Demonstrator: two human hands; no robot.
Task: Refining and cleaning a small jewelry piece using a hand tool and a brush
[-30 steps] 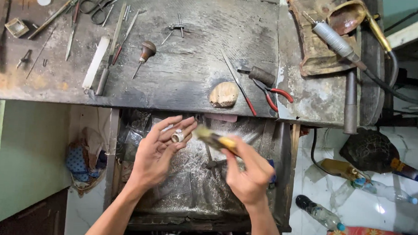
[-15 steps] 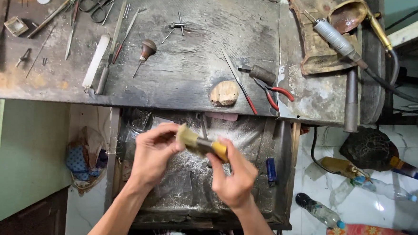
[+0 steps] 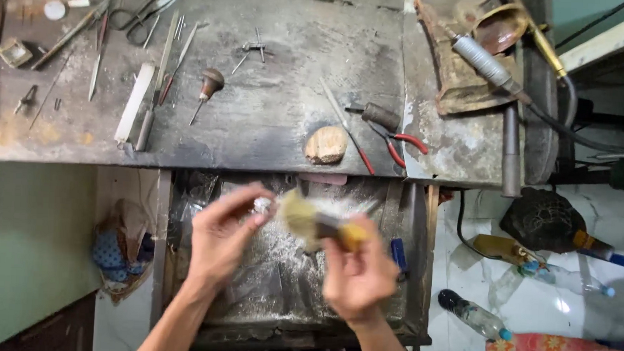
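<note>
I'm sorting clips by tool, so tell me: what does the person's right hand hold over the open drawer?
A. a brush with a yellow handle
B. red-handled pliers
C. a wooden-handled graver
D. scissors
A: the right hand grips a brush with a yellow handle, its pale bristles against the small shiny piece pinched in the left hand; the red-handled pliers lie on the bench.

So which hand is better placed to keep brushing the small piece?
Probably the right hand: it grips the brush, bristles against the small shiny piece. The left hand pinches that piece over the drawer.
</note>
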